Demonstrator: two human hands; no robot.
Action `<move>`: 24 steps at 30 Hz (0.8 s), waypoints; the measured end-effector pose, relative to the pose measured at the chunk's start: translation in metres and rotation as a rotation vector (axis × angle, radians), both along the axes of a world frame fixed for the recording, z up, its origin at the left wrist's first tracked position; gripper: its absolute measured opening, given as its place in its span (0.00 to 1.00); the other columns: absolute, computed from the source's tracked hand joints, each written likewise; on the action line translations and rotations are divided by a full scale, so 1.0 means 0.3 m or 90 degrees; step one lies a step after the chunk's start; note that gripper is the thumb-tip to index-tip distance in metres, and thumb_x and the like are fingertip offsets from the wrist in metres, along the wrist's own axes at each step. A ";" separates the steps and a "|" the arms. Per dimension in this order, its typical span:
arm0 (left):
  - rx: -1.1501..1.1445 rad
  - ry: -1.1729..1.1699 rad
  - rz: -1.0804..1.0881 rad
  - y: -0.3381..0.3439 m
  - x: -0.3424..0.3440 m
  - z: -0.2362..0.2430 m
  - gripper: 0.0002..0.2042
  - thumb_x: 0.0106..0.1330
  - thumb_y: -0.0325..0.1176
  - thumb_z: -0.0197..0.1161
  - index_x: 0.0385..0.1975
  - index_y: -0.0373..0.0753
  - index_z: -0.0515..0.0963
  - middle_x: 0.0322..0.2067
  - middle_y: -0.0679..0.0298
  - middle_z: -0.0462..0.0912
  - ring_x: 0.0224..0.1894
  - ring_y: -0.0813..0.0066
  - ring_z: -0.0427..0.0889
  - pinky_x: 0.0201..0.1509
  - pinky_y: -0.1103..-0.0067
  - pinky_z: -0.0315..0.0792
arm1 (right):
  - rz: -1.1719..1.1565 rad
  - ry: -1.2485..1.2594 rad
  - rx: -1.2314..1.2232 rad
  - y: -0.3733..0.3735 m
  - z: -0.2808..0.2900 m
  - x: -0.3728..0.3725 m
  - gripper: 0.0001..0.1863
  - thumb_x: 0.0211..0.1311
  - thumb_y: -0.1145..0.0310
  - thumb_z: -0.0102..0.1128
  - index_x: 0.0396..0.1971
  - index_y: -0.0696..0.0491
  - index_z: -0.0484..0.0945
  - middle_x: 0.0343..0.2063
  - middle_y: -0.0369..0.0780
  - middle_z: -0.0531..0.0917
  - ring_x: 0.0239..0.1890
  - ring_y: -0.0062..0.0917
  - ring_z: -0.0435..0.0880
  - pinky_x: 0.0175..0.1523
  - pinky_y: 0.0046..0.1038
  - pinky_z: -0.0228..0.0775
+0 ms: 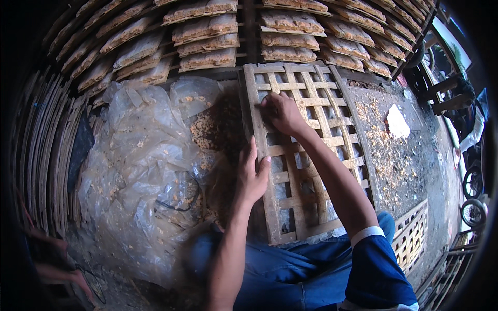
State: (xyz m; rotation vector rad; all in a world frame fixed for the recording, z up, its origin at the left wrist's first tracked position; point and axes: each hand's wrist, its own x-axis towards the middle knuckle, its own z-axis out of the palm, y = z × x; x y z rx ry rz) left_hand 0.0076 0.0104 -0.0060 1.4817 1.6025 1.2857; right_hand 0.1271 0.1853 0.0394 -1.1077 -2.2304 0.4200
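In front of me, a woven bamboo lattice tray (330, 141) with a wooden frame is tilted up from my lap. Sheets of plastic show through its gaps. My left hand (252, 173) holds the tray's left rail, thumb over the top and forefinger along the outer side; its other fingers are hidden. Reaching across the tray, my right hand (282, 113) is curled closed against the upper left part of the lattice. What its fingers hold, if anything, cannot be made out.
Crumpled clear plastic sheeting (140, 155) with crumbs lies at left. Beyond, racks hold slabs (207, 44) on slats. Upright wooden slats (52, 150) line the left side. A second lattice tray (411, 236), a white scrap (398, 123) and scattered crumbs (386, 147) are right. Someone's bare feet (78, 280) show lower left.
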 end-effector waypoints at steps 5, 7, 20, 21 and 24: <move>-0.017 0.002 -0.006 0.001 0.002 0.008 0.32 0.74 0.39 0.58 0.75 0.40 0.56 0.63 0.44 0.68 0.66 0.50 0.70 0.68 0.65 0.66 | 0.024 0.036 -0.002 0.018 -0.018 0.014 0.10 0.62 0.64 0.66 0.37 0.53 0.80 0.33 0.47 0.85 0.40 0.45 0.84 0.47 0.42 0.75; -0.020 0.008 -0.005 0.001 0.002 0.010 0.32 0.74 0.39 0.57 0.75 0.39 0.56 0.63 0.44 0.68 0.66 0.50 0.70 0.68 0.65 0.66 | 0.030 0.036 -0.029 0.026 -0.028 0.020 0.08 0.61 0.72 0.67 0.38 0.53 0.79 0.33 0.44 0.85 0.38 0.35 0.85 0.46 0.33 0.74; 0.051 -0.001 -0.016 0.011 0.000 -0.016 0.32 0.73 0.37 0.59 0.73 0.33 0.56 0.64 0.39 0.66 0.66 0.42 0.68 0.70 0.61 0.64 | 0.101 0.034 -0.165 -0.013 0.003 0.055 0.06 0.64 0.71 0.66 0.37 0.54 0.80 0.34 0.39 0.84 0.39 0.23 0.82 0.47 0.27 0.73; 0.040 -0.002 -0.016 0.010 0.000 -0.016 0.32 0.74 0.38 0.58 0.73 0.34 0.56 0.64 0.40 0.66 0.66 0.45 0.68 0.70 0.63 0.63 | 0.111 0.035 -0.159 -0.016 0.002 0.059 0.06 0.64 0.71 0.66 0.38 0.54 0.80 0.34 0.39 0.84 0.39 0.22 0.82 0.47 0.27 0.73; 0.019 -0.002 -0.016 0.007 0.001 -0.009 0.32 0.75 0.39 0.56 0.74 0.36 0.55 0.65 0.44 0.66 0.68 0.52 0.68 0.71 0.67 0.63 | 0.140 0.058 -0.146 -0.019 0.000 0.064 0.06 0.63 0.73 0.67 0.38 0.54 0.80 0.33 0.37 0.84 0.38 0.20 0.81 0.47 0.26 0.73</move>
